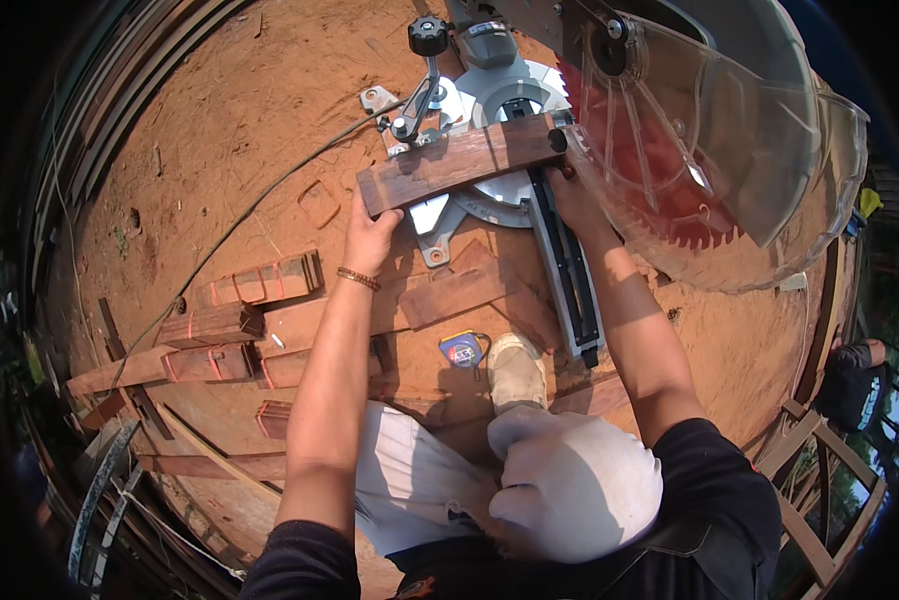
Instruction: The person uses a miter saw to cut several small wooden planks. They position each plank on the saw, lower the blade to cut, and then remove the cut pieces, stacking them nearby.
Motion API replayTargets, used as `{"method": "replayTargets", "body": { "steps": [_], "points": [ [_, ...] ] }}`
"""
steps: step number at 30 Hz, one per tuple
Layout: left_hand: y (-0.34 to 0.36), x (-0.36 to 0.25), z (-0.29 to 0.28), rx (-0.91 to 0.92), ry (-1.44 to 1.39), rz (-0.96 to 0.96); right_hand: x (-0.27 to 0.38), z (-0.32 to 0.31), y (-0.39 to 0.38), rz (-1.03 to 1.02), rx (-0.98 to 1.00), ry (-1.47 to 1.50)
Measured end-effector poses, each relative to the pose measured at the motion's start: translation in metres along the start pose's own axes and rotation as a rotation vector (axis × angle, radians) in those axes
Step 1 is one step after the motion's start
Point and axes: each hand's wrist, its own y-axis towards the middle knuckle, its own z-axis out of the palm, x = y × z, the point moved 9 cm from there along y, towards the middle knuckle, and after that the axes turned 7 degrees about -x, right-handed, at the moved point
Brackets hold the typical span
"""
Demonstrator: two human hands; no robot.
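Observation:
A dark reddish-brown wooden board [460,165] lies across the table of a miter saw [515,90], its right end by the blade slot. My left hand [373,232] is closed on the board's left end, thumb on the near edge and the other fingers mostly hidden beneath. Close to the board's right end, my right hand [575,205] is curled against it, its fingers partly hidden by shadow and the saw. Right beside that hand stands the red toothed saw blade [660,190] behind its clear guard [770,130].
A blue tape measure [462,349] rests on the ground near my shoe [517,372]. Strapped bundles of wood pieces [265,280] and loose boards [457,292] lie left and below. A black cable [260,205] crosses the dirt. At the far right is another person's arm [870,352].

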Motion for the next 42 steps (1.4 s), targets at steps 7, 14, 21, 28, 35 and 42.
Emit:
{"method": "replayTargets", "body": {
  "steps": [7, 14, 21, 28, 35, 42],
  "points": [
    [-0.006, -0.002, -0.002, -0.018, -0.250, -0.112, 0.033, -0.018, -0.025, 0.329, 0.052, 0.400],
    [0.002, 0.002, -0.007, -0.067, -0.182, -0.130, 0.072, -0.023, -0.022, 0.274, 0.093, 0.494],
    [0.019, -0.131, 0.037, -0.121, 0.872, 0.426, 0.058, -0.036, -0.035, 0.187, -0.102, 0.231],
    [0.063, -0.173, 0.104, 0.251, 1.329, 0.328, 0.026, -0.023, -0.041, 0.206, -0.174, 0.285],
    [0.054, -0.172, 0.099, 0.381, 1.096, 0.469, 0.034, -0.025, -0.045, 0.091, -0.122, -0.054],
    [0.049, -0.166, 0.118, 0.629, 1.245, 0.556, 0.016, -0.008, -0.045, 0.242, 0.060, -0.002]
  ]
}}
